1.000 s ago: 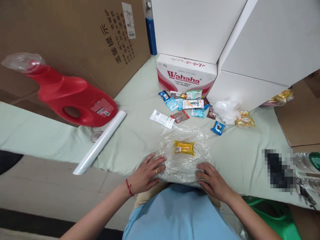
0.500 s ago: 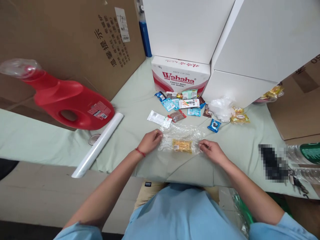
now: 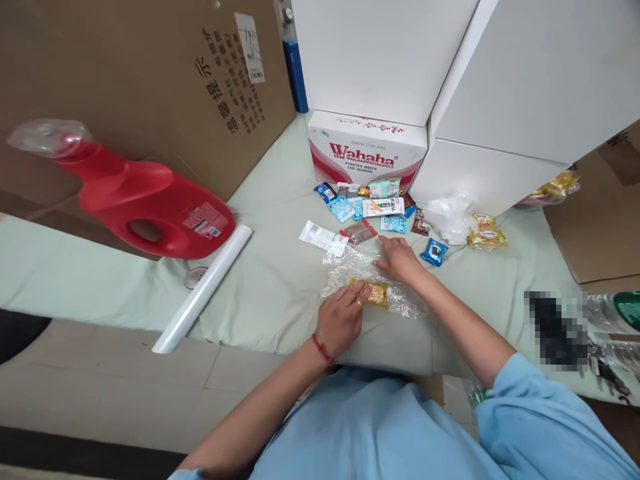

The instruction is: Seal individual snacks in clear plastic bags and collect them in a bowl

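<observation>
Our left hand (image 3: 343, 319) lies palm down with its fingertips pressing the yellow snack packet (image 3: 376, 293) and the cling film (image 3: 367, 283) over it; the fingers are spread and flat, not curled around anything. At its 1 o'clock our right hand (image 3: 399, 259) rests flat on the far flap of the film, loose and unclenched, pinning rather than gripping.

We judge the packet light, thin and a little slick in its foil, so it would skate under the film unless held down from above. The film itself looks soft, crinkled and clingy, likely to stick to itself, and is best taken by a free edge between thumb and finger.

The packet sits mid-film on the green cloth (image 3: 270, 280) near the front edge of the desk. Our left forearm comes in from 7 o'clock with the wrist nearly straight; the right forearm crosses in from 4 o'clock, its blue sleeve at the elbow.

Beyond the right hand, at 12 o'clock, lies a scatter of small snack packets (image 3: 373, 208). At 9 o'clock lies the film roll (image 3: 205, 288), with the red detergent jug (image 3: 145, 200) behind it
</observation>
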A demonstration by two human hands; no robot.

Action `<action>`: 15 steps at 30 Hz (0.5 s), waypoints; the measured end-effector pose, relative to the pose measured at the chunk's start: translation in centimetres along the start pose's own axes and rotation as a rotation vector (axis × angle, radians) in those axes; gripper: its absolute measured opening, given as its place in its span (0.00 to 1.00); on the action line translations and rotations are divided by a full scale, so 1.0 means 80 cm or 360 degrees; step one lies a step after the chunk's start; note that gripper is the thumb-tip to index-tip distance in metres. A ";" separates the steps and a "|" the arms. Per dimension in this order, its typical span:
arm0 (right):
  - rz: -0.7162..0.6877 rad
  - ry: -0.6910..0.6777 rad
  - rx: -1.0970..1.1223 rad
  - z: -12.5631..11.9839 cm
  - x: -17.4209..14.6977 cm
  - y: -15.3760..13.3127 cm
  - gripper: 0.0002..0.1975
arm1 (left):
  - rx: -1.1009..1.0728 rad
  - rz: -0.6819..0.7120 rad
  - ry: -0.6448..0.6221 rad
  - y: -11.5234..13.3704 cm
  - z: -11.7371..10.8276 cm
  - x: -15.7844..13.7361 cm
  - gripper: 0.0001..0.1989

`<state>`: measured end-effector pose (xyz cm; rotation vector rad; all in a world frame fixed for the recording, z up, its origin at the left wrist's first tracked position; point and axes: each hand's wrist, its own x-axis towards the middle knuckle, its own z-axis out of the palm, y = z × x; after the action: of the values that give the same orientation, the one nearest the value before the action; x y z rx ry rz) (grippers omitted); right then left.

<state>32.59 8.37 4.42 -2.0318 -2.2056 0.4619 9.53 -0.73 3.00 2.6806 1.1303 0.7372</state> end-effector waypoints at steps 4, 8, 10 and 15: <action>0.0075 -0.0184 0.0084 0.005 0.012 -0.028 0.16 | 0.0079 -0.0167 -0.0289 -0.002 0.027 0.009 0.21; -0.0410 -0.0162 0.0139 0.004 -0.036 -0.039 0.15 | 0.0020 -0.0285 -0.0354 -0.007 0.030 0.008 0.20; -0.0692 -0.0135 0.0064 0.013 -0.069 -0.040 0.18 | -0.0113 -0.0382 -0.0382 -0.011 0.030 0.007 0.17; -0.0816 -0.0026 -0.0101 0.049 -0.121 -0.033 0.25 | -0.1072 -0.0402 -0.0141 -0.044 0.028 -0.013 0.14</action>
<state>29.91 -1.95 2.66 -1.3981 -2.6473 0.3499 7.77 1.20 -0.46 1.9536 0.9528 0.7711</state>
